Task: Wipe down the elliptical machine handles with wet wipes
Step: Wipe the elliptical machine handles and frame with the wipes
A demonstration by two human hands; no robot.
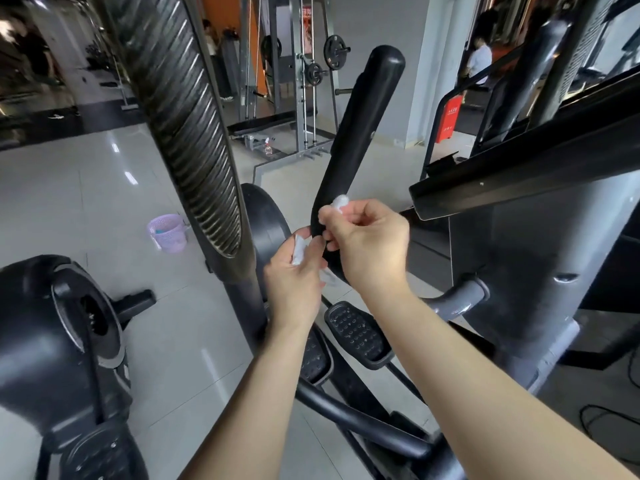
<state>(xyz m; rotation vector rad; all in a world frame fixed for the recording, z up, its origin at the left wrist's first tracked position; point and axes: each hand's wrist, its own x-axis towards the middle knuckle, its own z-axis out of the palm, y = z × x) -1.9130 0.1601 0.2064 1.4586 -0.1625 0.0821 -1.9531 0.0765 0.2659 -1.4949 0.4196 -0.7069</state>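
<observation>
The wet wipe (299,251) sits dead centre, both ends pinched in the curled fingers of the left hand (294,275) and right hand (372,244) at the smooth handle's (356,133) lower bend. Wiping seems underway here, while the ribbed handle (194,133) at 10 o'clock likely awaits

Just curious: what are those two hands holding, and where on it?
A white wipe, drawn against the black handle. The left hand pinches one end, the right hand the other.
</observation>
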